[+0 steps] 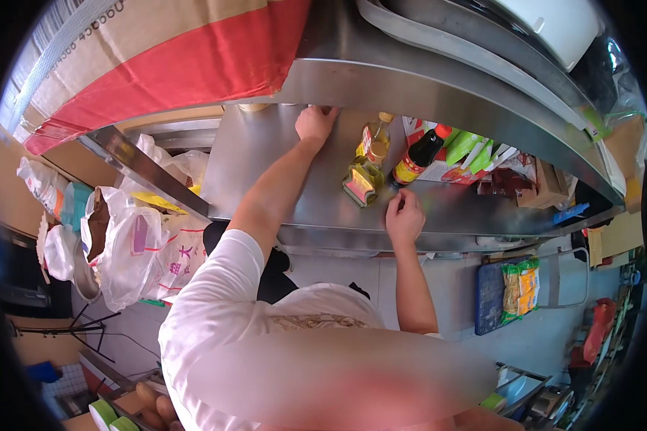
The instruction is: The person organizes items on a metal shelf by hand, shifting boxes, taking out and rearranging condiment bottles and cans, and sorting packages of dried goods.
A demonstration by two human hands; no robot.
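Observation:
My left hand [315, 124] reaches far across the steel counter [259, 147] to below the upper shelf's edge. Its fingers look curled, and their tips are partly hidden, so I cannot make out what they hold. My right hand [405, 217] rests by the counter's front edge, fingers loosely curled with nothing visible in them. Just beyond it stands a dark sauce bottle [418, 158] with a red cap, apart from the hand. To the left of that bottle are a clear bottle of yellowish oil [364, 183] and a similar bottle [374, 134] behind it.
An upper steel shelf [438, 79] crosses above the counter, carrying a large red-and-brown carton [187, 57] and trays [474, 54]. A box of green packets [467, 151] stands at the right. Plastic bags [133, 237] hang at the left. Orange-green packs [519, 289] lie on a blue board [489, 298].

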